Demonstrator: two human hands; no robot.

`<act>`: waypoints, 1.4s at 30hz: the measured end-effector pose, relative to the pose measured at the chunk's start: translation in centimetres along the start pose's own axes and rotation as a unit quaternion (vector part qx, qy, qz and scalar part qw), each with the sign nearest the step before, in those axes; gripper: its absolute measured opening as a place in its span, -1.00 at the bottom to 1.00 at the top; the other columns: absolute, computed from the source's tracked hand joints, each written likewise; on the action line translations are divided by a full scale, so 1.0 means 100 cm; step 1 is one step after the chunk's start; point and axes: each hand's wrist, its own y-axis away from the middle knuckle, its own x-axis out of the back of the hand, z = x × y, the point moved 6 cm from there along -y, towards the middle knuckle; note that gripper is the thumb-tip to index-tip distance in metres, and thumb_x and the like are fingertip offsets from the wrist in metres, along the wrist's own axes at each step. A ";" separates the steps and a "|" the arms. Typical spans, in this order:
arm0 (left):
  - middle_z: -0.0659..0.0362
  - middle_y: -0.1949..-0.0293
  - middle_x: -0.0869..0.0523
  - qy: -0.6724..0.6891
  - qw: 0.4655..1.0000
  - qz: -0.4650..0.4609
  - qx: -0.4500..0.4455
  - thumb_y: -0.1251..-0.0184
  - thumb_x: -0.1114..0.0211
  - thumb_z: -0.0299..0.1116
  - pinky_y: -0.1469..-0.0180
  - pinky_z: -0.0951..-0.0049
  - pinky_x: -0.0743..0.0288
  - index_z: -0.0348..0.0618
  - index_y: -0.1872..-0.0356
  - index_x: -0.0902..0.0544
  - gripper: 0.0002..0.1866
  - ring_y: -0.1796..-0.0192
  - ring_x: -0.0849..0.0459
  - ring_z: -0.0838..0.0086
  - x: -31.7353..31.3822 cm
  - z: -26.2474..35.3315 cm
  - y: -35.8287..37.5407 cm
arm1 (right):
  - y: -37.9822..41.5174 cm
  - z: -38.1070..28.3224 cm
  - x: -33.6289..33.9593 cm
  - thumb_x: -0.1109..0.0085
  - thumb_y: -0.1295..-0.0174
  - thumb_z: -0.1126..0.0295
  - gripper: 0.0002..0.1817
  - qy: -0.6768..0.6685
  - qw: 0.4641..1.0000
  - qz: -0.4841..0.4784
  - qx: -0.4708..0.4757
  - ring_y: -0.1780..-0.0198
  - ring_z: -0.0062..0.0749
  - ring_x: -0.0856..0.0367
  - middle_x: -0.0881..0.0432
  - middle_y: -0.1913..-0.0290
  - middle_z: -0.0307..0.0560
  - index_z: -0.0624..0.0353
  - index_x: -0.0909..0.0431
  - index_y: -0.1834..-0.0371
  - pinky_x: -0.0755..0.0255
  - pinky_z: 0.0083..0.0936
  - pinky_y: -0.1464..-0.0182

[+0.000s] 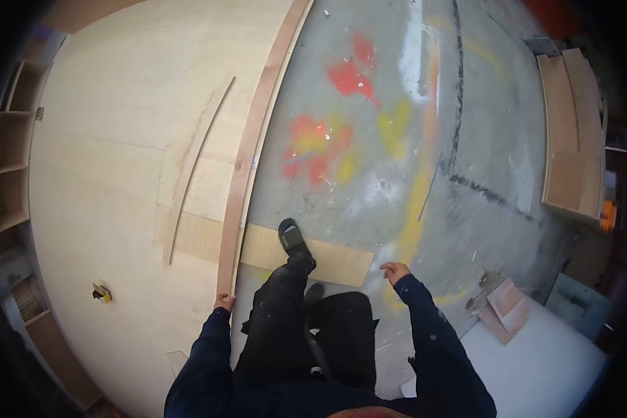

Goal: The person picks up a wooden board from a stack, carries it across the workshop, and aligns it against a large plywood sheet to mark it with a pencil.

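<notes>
A long reddish-brown wooden strip (242,164) runs along the edge of a large pale plywood sheet (104,174). My left hand (224,302) is closed around the near end of that strip. Out to the right, my right hand (395,272) hangs over the floor with nothing in it, fingers loosely bent and apart. It is nearest to the right end of a flat plywood board (341,263), which crosses under the strip. My foot in a black slipper (292,237) rests on this board. A thin, slightly curved wood strip (196,167) lies on the large sheet.
A small yellow-and-black object (102,292) sits on the sheet. Wooden shelving (12,143) stands at far left, wooden panels (571,139) at far right. The grey concrete floor (390,195) has paint marks. Small board pieces (505,310) lie on a white panel (543,362).
</notes>
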 end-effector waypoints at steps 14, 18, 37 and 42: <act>-0.05 0.41 -0.69 0.157 0.976 0.097 0.119 -0.03 -0.46 -0.13 0.33 0.34 -0.59 -0.27 0.05 -0.56 -0.47 0.41 -0.70 0.32 -0.020 0.045 0.073 | -0.340 -0.185 0.186 -0.17 0.00 0.31 -0.72 0.405 0.889 -0.146 0.154 0.11 0.02 -0.65 -0.68 0.22 0.15 0.15 -0.67 0.22 -0.51 -0.22 0.01; -0.02 0.41 -0.70 0.029 0.971 0.204 0.121 0.05 -0.47 -0.11 0.18 0.21 -0.56 -0.23 0.06 -0.56 -0.44 0.34 -0.68 0.17 -0.022 0.125 0.092 | -0.492 -0.204 0.219 -0.09 -0.07 0.35 -0.70 0.577 0.792 -0.141 0.142 0.04 0.00 -0.65 -0.67 0.12 0.17 0.20 -0.67 0.17 -0.54 -0.15 0.04; -0.13 -0.42 -0.07 -0.123 0.950 0.245 0.148 0.52 -0.69 -0.10 -0.47 0.31 -0.04 -0.24 -0.44 0.15 0.45 -0.47 -0.06 0.10 -0.049 0.227 -0.159 | -0.734 -0.511 0.112 0.20 -0.33 0.35 -0.45 0.514 0.704 0.234 0.431 0.18 0.12 -0.68 -0.20 -0.31 0.36 -0.30 -0.15 -0.41 -0.61 -0.12 0.19; -0.06 -0.43 -0.04 -0.106 0.923 0.363 0.075 0.74 -0.74 -0.27 -0.50 0.35 -0.01 -0.27 -0.43 0.15 0.53 -0.48 -0.02 0.15 -0.039 0.232 -0.180 | -0.754 -0.539 0.100 0.19 -0.37 0.33 -0.35 0.570 0.649 0.222 0.453 0.00 0.16 -0.62 -0.05 -0.43 0.29 -0.47 0.07 -0.49 -0.60 0.00 0.17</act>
